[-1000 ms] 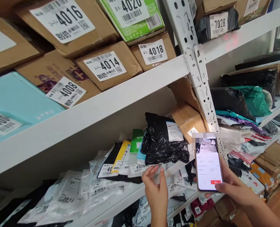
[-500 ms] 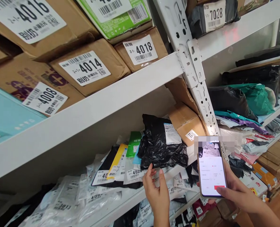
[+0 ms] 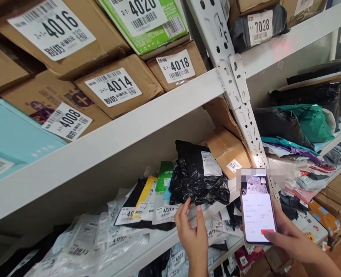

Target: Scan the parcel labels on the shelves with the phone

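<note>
My right hand (image 3: 285, 234) is wrapped round a smartphone (image 3: 258, 215), its thumb over a red button at the bottom of the lit screen. The phone's upper part shows a picture of a label. My left hand (image 3: 191, 227) is open, fingers and thumb apart, palm towards the shelf, holding nothing. Its fingertips are at the lower edge of a black plastic parcel (image 3: 187, 173); whether they touch it I cannot tell. That parcel carries a white label (image 3: 211, 163) and lies on the middle shelf, beside a brown cardboard box (image 3: 228, 150).
Left of the black parcel, several flat mailing bags (image 3: 130, 234) with numbered labels lean on the shelf. Above runs a white shelf beam (image 3: 147, 130) with labelled cartons (image 3: 118, 84) on it. A perforated upright post (image 3: 245, 119) separates this bay from shelves of parcels on the right.
The view has shifted slightly, so the upper cartons appear further right and lower. Both hands keep nearly the same pose, and the phone stays in my right hand.
</note>
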Demonstrator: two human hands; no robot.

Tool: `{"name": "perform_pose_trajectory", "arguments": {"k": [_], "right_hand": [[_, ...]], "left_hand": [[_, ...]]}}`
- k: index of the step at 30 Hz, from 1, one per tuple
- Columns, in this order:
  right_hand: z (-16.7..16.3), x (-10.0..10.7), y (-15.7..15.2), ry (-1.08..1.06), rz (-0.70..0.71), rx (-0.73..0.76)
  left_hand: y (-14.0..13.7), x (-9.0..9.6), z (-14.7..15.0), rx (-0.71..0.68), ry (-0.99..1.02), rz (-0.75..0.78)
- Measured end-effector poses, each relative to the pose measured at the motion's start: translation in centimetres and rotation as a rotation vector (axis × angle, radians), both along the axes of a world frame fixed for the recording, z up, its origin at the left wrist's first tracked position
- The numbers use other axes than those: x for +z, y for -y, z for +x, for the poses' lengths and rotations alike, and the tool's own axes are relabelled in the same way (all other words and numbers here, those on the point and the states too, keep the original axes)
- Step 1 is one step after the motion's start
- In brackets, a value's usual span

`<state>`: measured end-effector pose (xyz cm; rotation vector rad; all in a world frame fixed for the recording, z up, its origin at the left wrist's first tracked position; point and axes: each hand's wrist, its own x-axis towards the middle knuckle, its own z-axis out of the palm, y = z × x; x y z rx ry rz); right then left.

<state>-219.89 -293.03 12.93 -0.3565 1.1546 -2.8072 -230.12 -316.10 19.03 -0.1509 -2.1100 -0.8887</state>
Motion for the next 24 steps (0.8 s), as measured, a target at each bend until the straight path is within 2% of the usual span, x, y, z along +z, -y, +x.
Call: {"name": "perform_pose_trajectory", "arguments": {"k": [7, 16, 24], "right_hand": [[0.1, 0.2, -0.4, -0.009, 0.033, -0.022], [-0.2, -1.6, 0.1, -0.023, 0.007, -0.016], [-0.3, -0.9, -0.6, -0.048, 0.081, 0.044]], "left_hand": [[0.9, -0.8, -0.1, 0.03, -0.017, -0.023], [1.2, -1.2, 0.0, 0.025, -0.023, -0.022], [1.5, -1.2, 0.2, 0.043, 0.015, -0.016]]}}
